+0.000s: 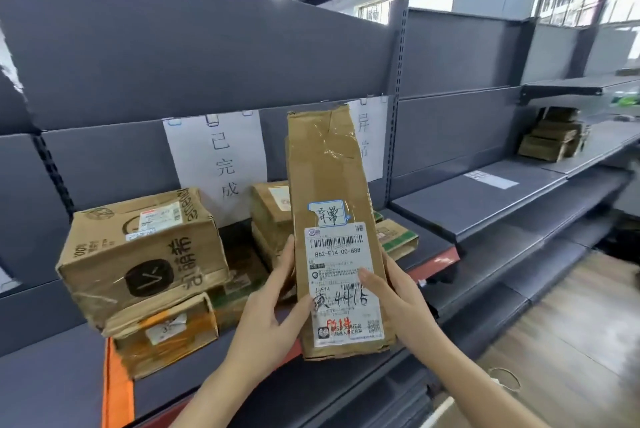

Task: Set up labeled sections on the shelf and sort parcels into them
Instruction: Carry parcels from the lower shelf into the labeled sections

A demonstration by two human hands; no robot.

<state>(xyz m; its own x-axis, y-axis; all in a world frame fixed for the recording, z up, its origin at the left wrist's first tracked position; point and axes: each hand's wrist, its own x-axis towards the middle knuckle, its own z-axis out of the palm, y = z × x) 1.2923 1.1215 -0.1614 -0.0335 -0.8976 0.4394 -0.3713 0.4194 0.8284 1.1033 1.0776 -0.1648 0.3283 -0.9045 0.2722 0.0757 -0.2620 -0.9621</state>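
Left grip (265,322) and right grip (396,292) hold creased, taped brown parcel (325,168), white label (341,254).

I see a brown cardboard parcel (329,164). Its label (343,285) is white with black barcodes, black handwriting and a red scrawl, and the small white sticker (329,216) above it has a blue border. The shelf (485,199) is dark grey. The paper sign (221,157) is white with black characters. The big box (138,254) is brown with a black square, and the small box (398,239) has green stripes.
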